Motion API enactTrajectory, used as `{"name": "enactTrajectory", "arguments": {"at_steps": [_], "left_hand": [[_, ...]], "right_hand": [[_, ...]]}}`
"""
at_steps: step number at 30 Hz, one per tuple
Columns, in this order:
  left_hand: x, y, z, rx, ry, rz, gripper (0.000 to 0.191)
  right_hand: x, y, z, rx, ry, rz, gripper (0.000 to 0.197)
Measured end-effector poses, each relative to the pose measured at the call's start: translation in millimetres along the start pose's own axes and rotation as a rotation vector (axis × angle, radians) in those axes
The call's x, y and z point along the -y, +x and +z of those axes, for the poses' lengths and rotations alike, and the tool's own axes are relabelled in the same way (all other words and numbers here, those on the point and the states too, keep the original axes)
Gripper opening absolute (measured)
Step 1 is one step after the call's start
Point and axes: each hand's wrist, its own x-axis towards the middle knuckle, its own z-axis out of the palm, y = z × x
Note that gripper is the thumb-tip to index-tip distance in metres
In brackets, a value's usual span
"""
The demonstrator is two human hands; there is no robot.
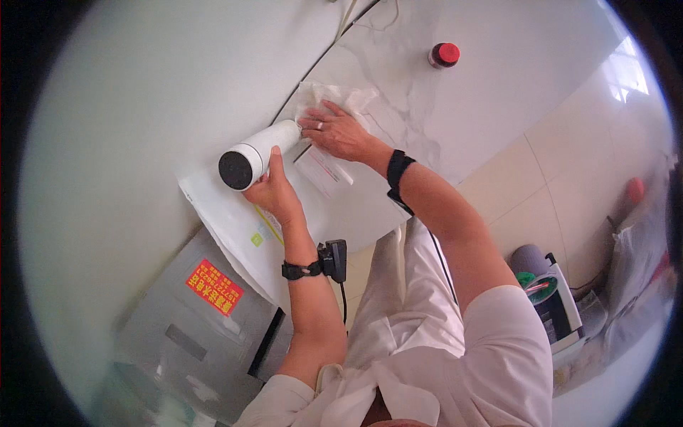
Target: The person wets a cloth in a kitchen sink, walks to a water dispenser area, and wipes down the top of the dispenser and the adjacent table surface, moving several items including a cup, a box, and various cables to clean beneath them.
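Observation:
My left hand [276, 191] holds a white cylindrical bottle [272, 143] with a black end, which lies tilted over the table beside the wall. My right hand [337, 132] is spread palm down on a crumpled white tissue or thin cloth [320, 95], its fingers close to the far end of the bottle. Below the right hand lies a small white packet [324, 169] with pink print. A large white plastic bag or sheet [352, 208] with green marks covers the near part of the marble-patterned table.
A small dark bottle with a red cap [447, 54] stands on the marble-patterned table [501, 80]. The wall runs along the left. Below left is a grey cabinet [176, 320] with a red printed sticker. A white container [568, 304] with items stands at the right.

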Motion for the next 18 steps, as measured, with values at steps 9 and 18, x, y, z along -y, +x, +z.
{"name": "enactTrajectory", "arguments": {"at_steps": [9, 18], "left_hand": [[-5.6, 18.6, 10.9, 0.001, -0.094, -0.048, 0.044], [-8.8, 27.7, 19.8, 0.030, -0.148, -0.038, 0.052]], "right_hand": [[-64.9, 18.5, -37.6, -0.272, -0.298, 0.185, 0.047], [-74.6, -9.7, -64.8, -0.347, -0.417, 0.508, 0.056]]}}
